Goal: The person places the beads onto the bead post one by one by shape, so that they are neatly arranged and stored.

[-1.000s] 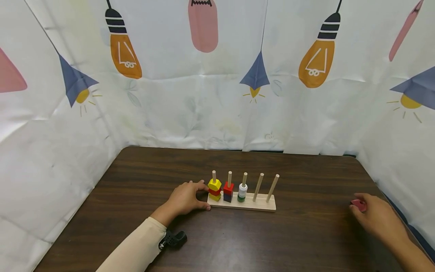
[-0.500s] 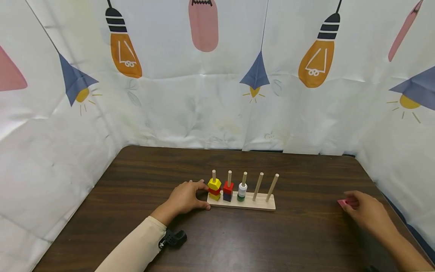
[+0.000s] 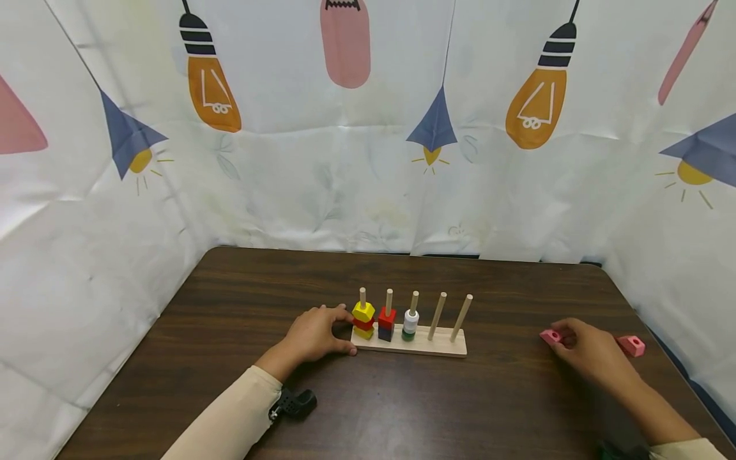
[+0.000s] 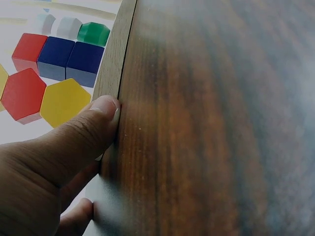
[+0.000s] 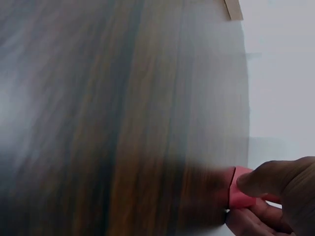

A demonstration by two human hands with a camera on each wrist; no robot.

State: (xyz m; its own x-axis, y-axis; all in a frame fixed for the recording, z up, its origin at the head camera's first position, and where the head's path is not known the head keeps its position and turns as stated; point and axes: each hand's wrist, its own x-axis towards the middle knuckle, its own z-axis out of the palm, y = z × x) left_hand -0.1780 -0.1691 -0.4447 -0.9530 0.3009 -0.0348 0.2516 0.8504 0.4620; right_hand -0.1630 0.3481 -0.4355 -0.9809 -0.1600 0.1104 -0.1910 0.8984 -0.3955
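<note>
My left hand (image 3: 315, 332) grips the left end of a wooden peg board (image 3: 428, 344), its thumb on the near edge in the left wrist view. Yellow and red hexagonal beads (image 3: 363, 312) fill the leftmost peg. Red and blue cube beads (image 4: 55, 56) sit on the second peg, white and green rounded beads (image 3: 409, 324) on the third. The two right pegs (image 3: 461, 318) are bare. Over at the right, my right hand (image 3: 595, 354) pinches an angular pink bead (image 3: 550, 337) with a hole, between thumb and fingers. The fingers partly cover it in the right wrist view (image 5: 241, 189).
Another pink bead (image 3: 632, 345) with a hole lies behind my right hand, near the right edge of the dark wood table (image 3: 489, 409). A white printed curtain (image 3: 345, 191) hangs behind the table and along both sides.
My right hand has moved left across the table with the pink bead, toward the peg board. The other pink bead has come into sight behind it. My left hand stays on the board.
</note>
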